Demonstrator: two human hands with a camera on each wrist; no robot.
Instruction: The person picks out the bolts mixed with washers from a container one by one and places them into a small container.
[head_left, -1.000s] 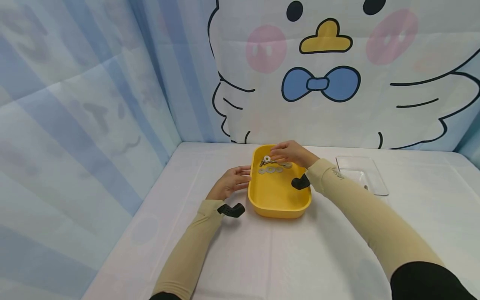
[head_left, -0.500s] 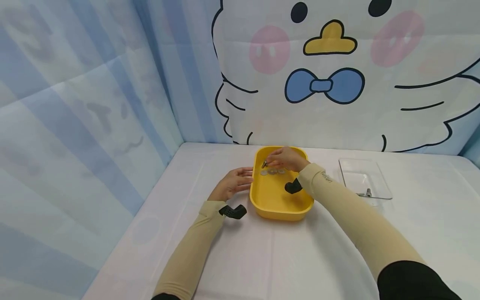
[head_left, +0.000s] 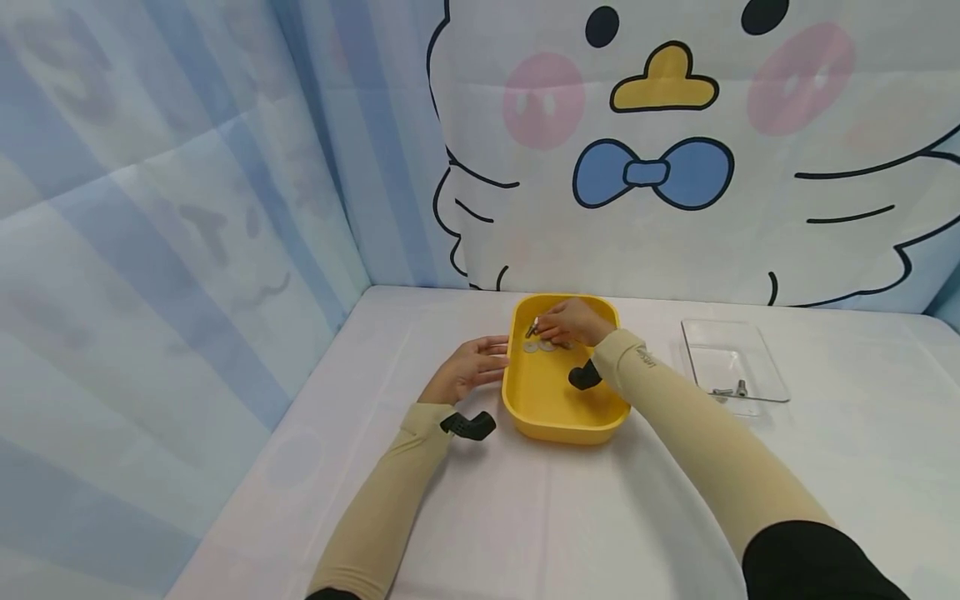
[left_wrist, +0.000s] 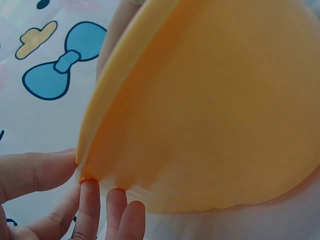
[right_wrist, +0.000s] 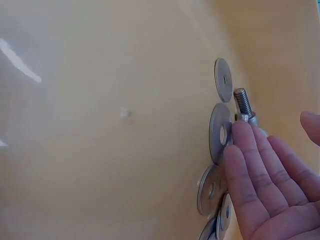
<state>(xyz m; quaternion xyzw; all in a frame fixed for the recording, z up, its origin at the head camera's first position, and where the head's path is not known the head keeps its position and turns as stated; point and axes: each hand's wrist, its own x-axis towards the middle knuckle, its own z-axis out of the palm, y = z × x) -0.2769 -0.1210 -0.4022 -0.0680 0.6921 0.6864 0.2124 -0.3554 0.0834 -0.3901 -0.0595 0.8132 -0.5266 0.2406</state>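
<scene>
A yellow tray [head_left: 566,408] stands near the back of the table. My left hand [head_left: 467,368] lies against its left side; in the left wrist view, the thumb [left_wrist: 40,170] and fingertips touch the outer wall just under the rim. My right hand [head_left: 573,321] is inside the tray at its far end. In the right wrist view, its fingers [right_wrist: 260,175] are fairly straight and touch the metal washers [right_wrist: 216,142], with the thumb held apart. A bolt [right_wrist: 243,102] with a threaded shank sticks out beyond the fingertips. Several washers lie in a row, partly covered by the hand.
Right of the tray sits a clear plastic box [head_left: 772,367] with small metal bolts [head_left: 741,388] in it. The white tablecloth [head_left: 480,517] runs to a patterned curtain [head_left: 645,242] at the back and another curtain [head_left: 150,333] on the left.
My right hand has moved down and slightly left within the tray, onto the washers. My left hand keeps its place on the tray's side. The clear box shows more fully.
</scene>
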